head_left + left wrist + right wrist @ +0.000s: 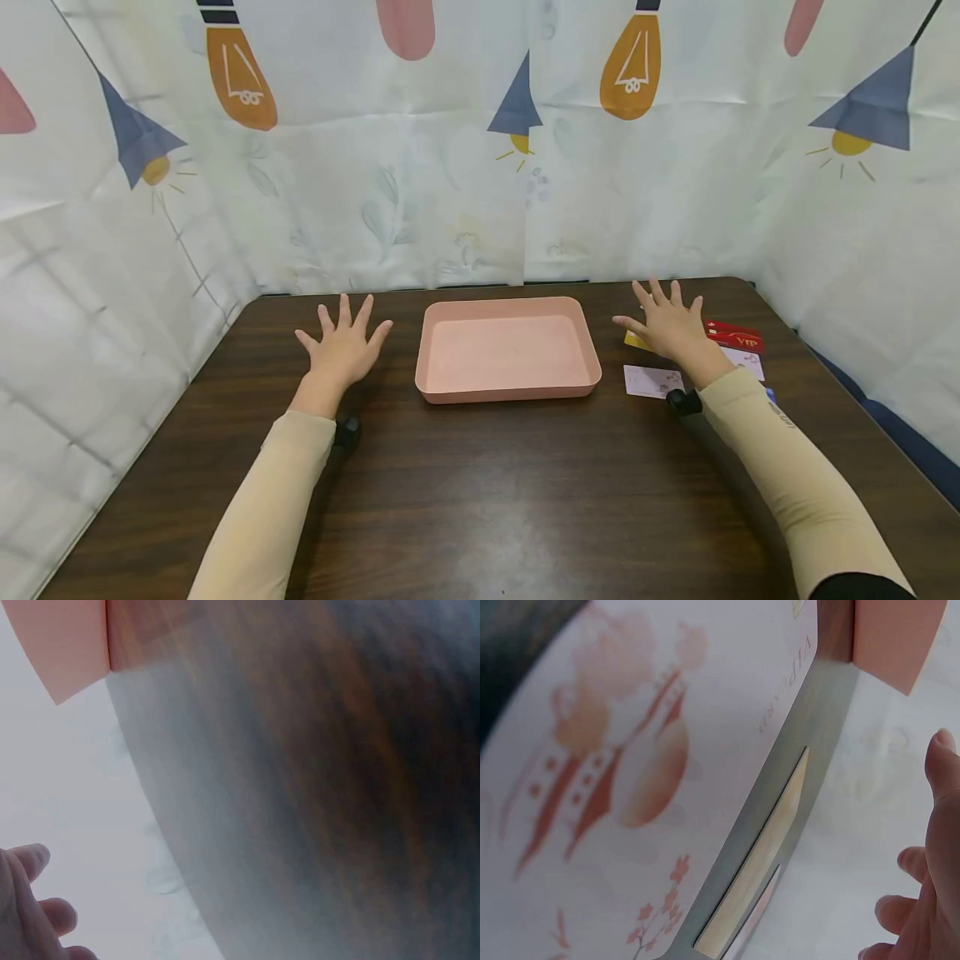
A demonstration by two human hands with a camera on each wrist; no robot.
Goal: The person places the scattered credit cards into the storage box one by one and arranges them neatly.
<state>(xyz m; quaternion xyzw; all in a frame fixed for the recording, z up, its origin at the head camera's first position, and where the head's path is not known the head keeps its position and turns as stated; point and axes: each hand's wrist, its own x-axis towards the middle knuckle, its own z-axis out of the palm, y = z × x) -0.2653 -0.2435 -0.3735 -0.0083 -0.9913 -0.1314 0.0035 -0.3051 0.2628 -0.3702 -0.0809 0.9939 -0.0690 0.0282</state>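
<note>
My left hand [342, 357] is spread, fingers straight, left of a pink rectangular tray [510, 346]; it holds nothing. In the left wrist view a corner of the tray shows at the top left, apart from the fingertips [58, 915]. Fingers also spread, my right hand [670, 332] lies over several cards at the right and grips none. Near it are a pale VIP card [652, 381], a yellow card [636, 341], a red VIP card [735, 337] and another pale card [747, 362]. The hand and forearm partly cover these; whether it touches any I cannot tell.
The dark wooden table [480, 500] has its far edge close behind the tray. A blue item [770, 394] peeks out beside the right sleeve. White curtains [465, 192] printed with lamps and bulbs surround the table at the back and sides.
</note>
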